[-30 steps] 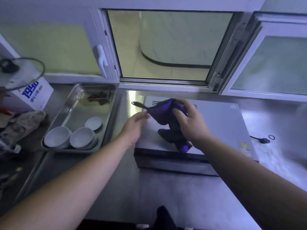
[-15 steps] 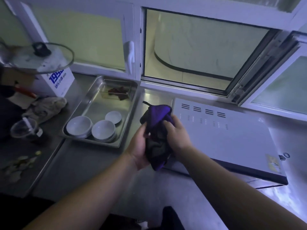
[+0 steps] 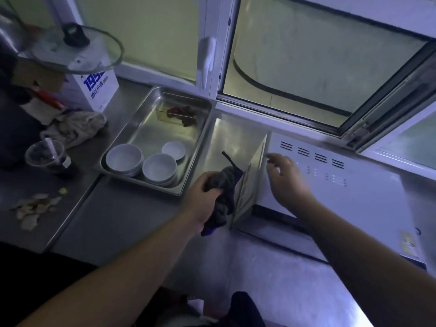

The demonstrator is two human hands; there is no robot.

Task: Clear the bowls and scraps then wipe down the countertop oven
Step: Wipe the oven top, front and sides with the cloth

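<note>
From the head view, the left hand [image 3: 204, 199] is bunching the dark cloth [image 3: 224, 192] in a curled grip, just left of the countertop oven [image 3: 354, 197]. Wiping well probably means spreading the cloth flat first. The right hand [image 3: 286, 182] is hovering over the oven's top, fingers apart, holding nothing. The bowls [image 3: 146, 161] are sitting in the steel tray [image 3: 151, 128], left of the grip.
</note>
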